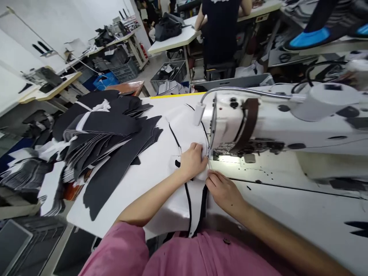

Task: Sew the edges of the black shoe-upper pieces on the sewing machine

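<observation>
A white fabric piece with black edging [196,205] lies under the needle end of a white sewing machine [276,115] and hangs down toward my lap. My left hand [192,163] rests on it just left of the needle area, fingers curled and pressed against the fabric. Close by on the right, my right hand [224,188] pinches the edge of the same piece between thumb and fingers. The needle and presser foot are mostly hidden behind the machine head. A small lit lamp on a bendable arm [198,114] hangs over the work.
Bundles of dark cut fabric [112,126], tied with white strips, are piled on the left of the white table [120,209]. Grey crates [169,73] stand on the floor beyond. A person in dark clothes [220,34] sits at a table ahead. Small black pieces [358,228] lie at right.
</observation>
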`<state>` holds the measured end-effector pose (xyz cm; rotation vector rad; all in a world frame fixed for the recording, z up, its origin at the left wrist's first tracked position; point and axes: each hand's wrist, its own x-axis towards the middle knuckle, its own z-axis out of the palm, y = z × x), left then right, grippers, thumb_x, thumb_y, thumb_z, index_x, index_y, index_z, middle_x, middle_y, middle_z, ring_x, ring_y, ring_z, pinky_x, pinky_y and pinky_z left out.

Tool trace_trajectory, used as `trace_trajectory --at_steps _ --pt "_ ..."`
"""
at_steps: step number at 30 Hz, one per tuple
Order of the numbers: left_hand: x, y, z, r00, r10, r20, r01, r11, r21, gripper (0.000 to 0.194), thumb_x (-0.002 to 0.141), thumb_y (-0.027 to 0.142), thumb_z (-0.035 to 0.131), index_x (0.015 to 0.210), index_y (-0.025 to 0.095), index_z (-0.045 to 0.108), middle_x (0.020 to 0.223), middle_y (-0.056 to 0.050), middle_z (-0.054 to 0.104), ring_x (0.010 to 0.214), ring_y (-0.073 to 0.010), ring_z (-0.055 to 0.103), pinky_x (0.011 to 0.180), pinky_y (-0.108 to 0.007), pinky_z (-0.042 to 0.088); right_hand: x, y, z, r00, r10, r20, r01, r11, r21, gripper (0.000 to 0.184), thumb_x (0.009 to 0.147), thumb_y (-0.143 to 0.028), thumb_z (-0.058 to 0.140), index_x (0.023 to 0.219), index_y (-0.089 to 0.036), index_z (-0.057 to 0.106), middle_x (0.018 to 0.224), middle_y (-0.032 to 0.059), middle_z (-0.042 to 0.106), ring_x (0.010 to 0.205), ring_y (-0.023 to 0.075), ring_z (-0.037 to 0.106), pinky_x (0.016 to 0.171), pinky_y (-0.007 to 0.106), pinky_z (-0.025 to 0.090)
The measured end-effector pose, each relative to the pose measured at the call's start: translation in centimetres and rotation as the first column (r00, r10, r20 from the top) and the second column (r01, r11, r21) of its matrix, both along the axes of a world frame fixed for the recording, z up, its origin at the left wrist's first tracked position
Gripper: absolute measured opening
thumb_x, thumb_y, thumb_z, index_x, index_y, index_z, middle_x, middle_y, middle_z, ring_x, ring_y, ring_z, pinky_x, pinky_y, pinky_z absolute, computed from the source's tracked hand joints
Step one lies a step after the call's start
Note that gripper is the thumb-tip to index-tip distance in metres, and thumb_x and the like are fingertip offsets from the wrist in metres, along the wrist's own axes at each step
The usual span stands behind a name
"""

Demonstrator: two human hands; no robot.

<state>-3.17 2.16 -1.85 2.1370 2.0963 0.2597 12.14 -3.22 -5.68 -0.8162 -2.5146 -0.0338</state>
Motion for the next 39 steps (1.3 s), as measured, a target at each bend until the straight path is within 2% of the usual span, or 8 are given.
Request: trace_trajectory --at_steps 9,15,20,24,28,33,37,39 --pt "3.0 3.5 -1.9 0.998 -0.017 -0.059 0.02 0.999 0.044 0.02 0.079 0.02 0.052 0.096 0.016 0.062 0.095 -0.01 0.061 0.086 -0.0218 0.061 0.065 -0.028 0.044 1.1 2.4 -0.4 0.989 -0.14 -0.05 0.138 0.99 -0.038 0.029 0.081 0.005 0.035 0.09 -0.011 0.058 0.092 0.0115 0.058 0.114 0.0227 0.051 0.103 0.038 0.043" --pt "3.2 2.6 -2.4 0.999 -0.037 -0.026 0.039 0.994 0.102 0.02 0.084 0.025 0.048 0.09 0.016 0.065 0.092 -0.011 0.062 0.086 -0.0226 0.061 0.065 -0.03 0.044 1.2 1.6 -0.7 0.989 -0.142 -0.05 0.144 0.988 0.047 0.027 0.08 0.004 0.037 0.089 -0.009 0.06 0.09 0.0119 0.057 0.11 0.024 0.052 0.104 0.037 0.041" --pt "3.3 2.6 -2.6 0.999 -0.047 -0.009 0.047 0.995 0.093 0.019 0.084 0.023 0.047 0.084 0.015 0.065 0.092 -0.011 0.061 0.091 -0.0227 0.06 0.068 -0.029 0.045 1.2 1.3 -0.9 0.989 -0.146 -0.03 0.147 0.989 0.029 0.027 0.081 0.003 0.037 0.09 -0.008 0.06 0.094 0.013 0.058 0.112 0.0249 0.051 0.104 0.04 0.041" --pt "2.8 1.9 -1.2 0.998 -0.042 0.05 0.038 0.996 0.085 0.017 0.085 0.026 0.049 0.087 0.016 0.063 0.103 -0.011 0.057 0.085 -0.0209 0.06 0.069 -0.03 0.048 1.3 1.5 -0.8 0.989 -0.149 -0.015 0.149 0.989 0.006 0.026 0.082 0.002 0.038 0.092 -0.008 0.06 0.097 0.0134 0.058 0.114 0.025 0.05 0.105 0.04 0.039" --pt "1.4 -1.5 1.5 0.973 -0.055 0.224 0.023 0.989 0.145 0.03 0.08 0.022 0.055 0.11 0.019 0.054 0.11 -0.008 0.051 0.091 -0.0191 0.058 0.075 -0.03 0.051 1.3 1.9 -0.5 0.99 -0.138 -0.03 0.139 0.99 0.0 0.027 0.084 0.002 0.037 0.094 -0.007 0.06 0.096 0.0132 0.058 0.116 0.0253 0.049 0.104 0.04 0.04" --pt "0.2 -5.5 3.0 0.918 -0.322 0.233 0.283 0.941 0.185 0.028 0.086 0.009 0.042 0.11 0.018 0.053 0.094 -0.006 0.058 0.088 -0.0172 0.057 0.078 -0.03 0.051 0.9 1.1 0.0 0.987 -0.15 0.048 0.154 0.986 -0.071 0.024 0.084 -0.002 0.041 0.097 -0.008 0.06 0.098 0.0129 0.058 0.117 0.0262 0.049 0.106 0.043 0.037" --pt "0.3 -5.3 2.2 0.772 -0.625 0.113 0.581 0.768 0.269 0.024 0.092 0.015 0.04 0.11 0.02 0.055 0.098 -0.007 0.062 0.091 -0.0176 0.057 0.083 -0.033 0.05 0.8 -0.4 0.1 0.989 -0.136 0.061 0.14 0.988 -0.059 0.028 0.083 -0.007 0.049 0.109 -0.007 0.06 0.109 0.0154 0.06 0.117 0.0287 0.049 0.105 0.046 0.037" --pt "0.5 -4.6 1.7 0.78 -0.618 0.1 0.585 0.777 0.233 0.024 0.092 0.016 0.041 0.111 0.02 0.055 0.101 -0.007 0.061 0.094 -0.0179 0.057 0.084 -0.034 0.05 0.9 -1.1 0.1 0.987 -0.138 0.085 0.141 0.989 -0.041 0.03 0.083 -0.01 0.051 0.111 -0.005 0.06 0.112 0.0167 0.06 0.118 0.03 0.049 0.106 0.047 0.035"
